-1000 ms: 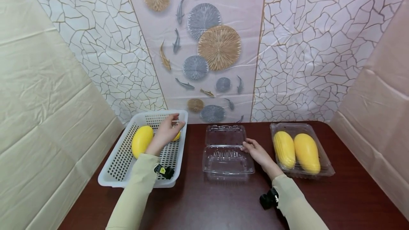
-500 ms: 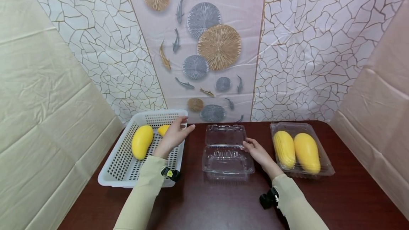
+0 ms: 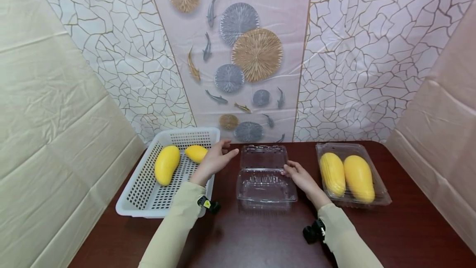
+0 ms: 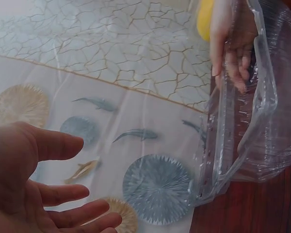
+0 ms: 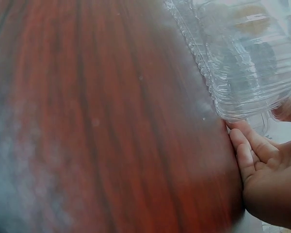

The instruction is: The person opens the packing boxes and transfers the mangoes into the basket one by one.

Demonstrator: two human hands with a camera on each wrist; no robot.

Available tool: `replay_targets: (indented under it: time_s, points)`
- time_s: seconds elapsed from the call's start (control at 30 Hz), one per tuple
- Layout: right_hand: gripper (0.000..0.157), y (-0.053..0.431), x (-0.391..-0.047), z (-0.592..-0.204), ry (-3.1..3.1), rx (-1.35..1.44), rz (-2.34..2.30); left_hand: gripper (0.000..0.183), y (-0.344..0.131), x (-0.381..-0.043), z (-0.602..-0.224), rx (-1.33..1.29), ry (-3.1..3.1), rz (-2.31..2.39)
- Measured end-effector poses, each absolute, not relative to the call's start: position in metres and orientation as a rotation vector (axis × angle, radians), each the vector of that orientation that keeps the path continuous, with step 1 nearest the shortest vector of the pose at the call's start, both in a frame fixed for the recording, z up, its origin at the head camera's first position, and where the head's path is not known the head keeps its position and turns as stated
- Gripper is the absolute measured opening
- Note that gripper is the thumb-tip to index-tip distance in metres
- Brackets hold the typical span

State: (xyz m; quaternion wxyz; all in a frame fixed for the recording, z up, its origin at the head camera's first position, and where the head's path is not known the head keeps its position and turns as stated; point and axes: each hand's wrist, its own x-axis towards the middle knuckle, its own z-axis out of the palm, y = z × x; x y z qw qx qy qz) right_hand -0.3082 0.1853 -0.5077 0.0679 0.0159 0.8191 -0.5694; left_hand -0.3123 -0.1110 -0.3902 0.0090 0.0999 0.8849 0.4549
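Above the right rim of the white basket, my left hand hangs with nothing in it. Its thumb and fingers are spread apart, as the left wrist view also shows. A clear plastic clamshell container stands in the middle of the table, its lid raised at the back and nothing inside. My right hand holds its right edge near the hinge, thumb and fingertips at the plastic. Two yellow mangoes lie in the basket: one whole in view, the other partly hidden by my left hand.
At the right of the dark red wooden table stands another clear container with two yellow mangoes in it. A patterned cloth closes the back, and beige cloth walls flank the sides.
My left hand has moved right from over the basket toward the clamshell container, uncovering the second mango in the basket. My right hand has stayed at the container's edge.
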Motion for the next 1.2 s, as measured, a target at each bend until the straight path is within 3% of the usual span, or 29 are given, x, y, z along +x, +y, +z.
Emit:
replay_targets:
  time_s: [0.53, 1.2]
  points:
    - [0.062, 0.186, -0.307, -0.512, 2.443, 0.056, -1.748, 0.067, -0.100, -0.328, -0.405, 0.292, 2.730, 1.118]
    - [0.066, 0.186, -0.309, -0.508, 2.443, 0.061, -1.737, 0.074, -0.086, -0.313, -0.410, 0.345, 2.674, 0.970]
